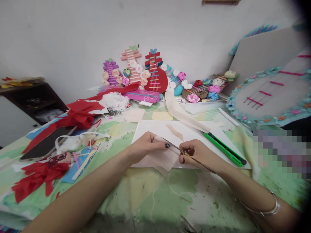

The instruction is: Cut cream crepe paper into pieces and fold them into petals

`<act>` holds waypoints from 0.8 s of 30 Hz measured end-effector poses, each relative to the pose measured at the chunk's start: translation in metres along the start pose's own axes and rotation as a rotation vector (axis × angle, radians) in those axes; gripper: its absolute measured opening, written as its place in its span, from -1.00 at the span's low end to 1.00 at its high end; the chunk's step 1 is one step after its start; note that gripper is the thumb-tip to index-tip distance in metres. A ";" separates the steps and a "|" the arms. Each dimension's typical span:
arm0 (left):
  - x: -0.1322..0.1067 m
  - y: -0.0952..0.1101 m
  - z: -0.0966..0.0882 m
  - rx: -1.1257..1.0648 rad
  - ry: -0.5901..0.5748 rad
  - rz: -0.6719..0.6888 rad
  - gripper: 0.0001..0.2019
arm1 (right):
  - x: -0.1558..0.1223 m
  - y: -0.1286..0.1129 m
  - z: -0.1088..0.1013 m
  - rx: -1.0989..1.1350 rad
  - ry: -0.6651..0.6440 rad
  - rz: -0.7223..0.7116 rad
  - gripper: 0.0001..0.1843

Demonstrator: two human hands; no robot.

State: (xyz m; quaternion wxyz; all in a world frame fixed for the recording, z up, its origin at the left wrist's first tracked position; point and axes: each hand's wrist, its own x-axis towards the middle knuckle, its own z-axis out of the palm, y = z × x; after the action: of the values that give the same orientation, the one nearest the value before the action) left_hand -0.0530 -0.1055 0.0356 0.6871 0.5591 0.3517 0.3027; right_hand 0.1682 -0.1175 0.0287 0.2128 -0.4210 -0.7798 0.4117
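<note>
My left hand (pixel 149 145) is closed on a thin sheet of pale pink crepe paper (pixel 166 160), pinching its upper edge under a dark-nailed thumb. Between the fingers of my right hand (pixel 198 153) is a thin dark stick (pixel 201 163). Its far end lies along the paper's top edge and reaches my left fingertips; the near end slants back over my right wrist. Both hands are above a white board (pixel 143 129). A narrow strip of peach paper (pixel 175 131) lies on it behind my hands. Right of my right hand rests a green box cutter (pixel 224 149).
Lute-shaped paper crafts (pixel 155 77) with paper flowers lean on the back wall. A long cream paper strip (pixel 179 111) crosses the board's far edge. At left lie red crepe paper (pixel 82 111), a phone (pixel 47 144) and a small doll (pixel 60 159). A flower-rimmed panel (pixel 274 97) stands right.
</note>
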 end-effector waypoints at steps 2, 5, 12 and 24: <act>0.000 0.000 0.001 -0.001 0.006 -0.004 -0.83 | 0.000 -0.002 0.000 -0.012 0.003 0.007 -0.51; 0.000 0.000 0.001 -0.006 0.013 -0.012 -0.84 | 0.000 -0.004 -0.001 -0.018 0.011 0.017 -0.49; 0.000 -0.001 0.001 0.003 0.034 -0.011 -0.83 | 0.002 -0.004 0.000 -0.030 0.026 0.054 -0.54; -0.002 0.005 0.002 -0.002 0.041 -0.018 -0.84 | 0.000 -0.013 -0.004 0.027 0.155 0.065 -0.50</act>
State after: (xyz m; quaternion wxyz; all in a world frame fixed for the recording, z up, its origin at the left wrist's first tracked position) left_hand -0.0528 -0.1070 0.0414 0.6830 0.5488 0.3706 0.3083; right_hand 0.1652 -0.1199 0.0420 0.2645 -0.4738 -0.7413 0.3950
